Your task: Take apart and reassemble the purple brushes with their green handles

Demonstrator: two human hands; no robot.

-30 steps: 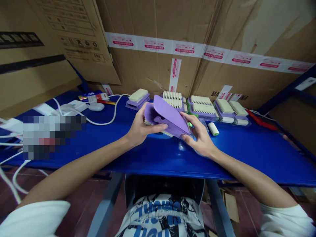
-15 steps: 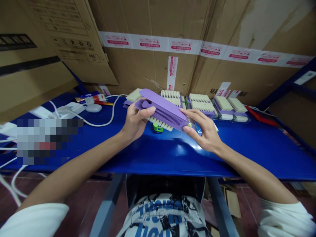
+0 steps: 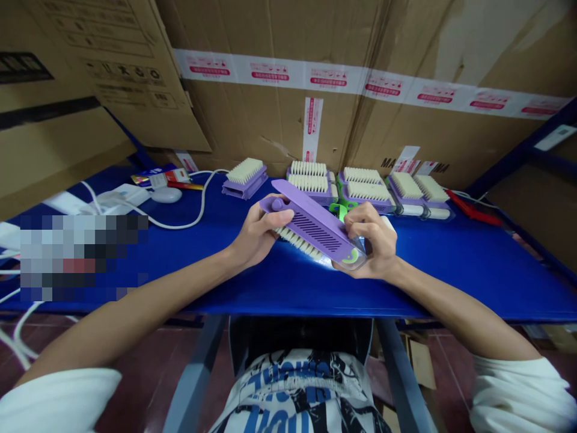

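Note:
A purple brush (image 3: 311,219) with cream bristles facing down is held tilted above the blue table, its right end lower. My left hand (image 3: 259,231) grips its left end, thumb along the slotted side. At the other end, my right hand (image 3: 372,237) has its fingers curled over the upper edge, beside a clear plastic part with a light green piece (image 3: 350,257). The exact contact of its fingertips is partly hidden. Behind the right hand, a green plastic piece (image 3: 341,209) shows near the brushes at the back.
Several purple brushes (image 3: 365,183) lie bristles-up along the cardboard at the back, with a single one (image 3: 246,176) further left. On the left are a white mouse (image 3: 166,195), cables and a blurred-out patch. A red tool (image 3: 473,207) lies at right on the blue table (image 3: 451,270).
The brush has moved slightly right and down. My right hand's fingers, earlier stretched along the brush end, are now curled over it, and the clear end shows more.

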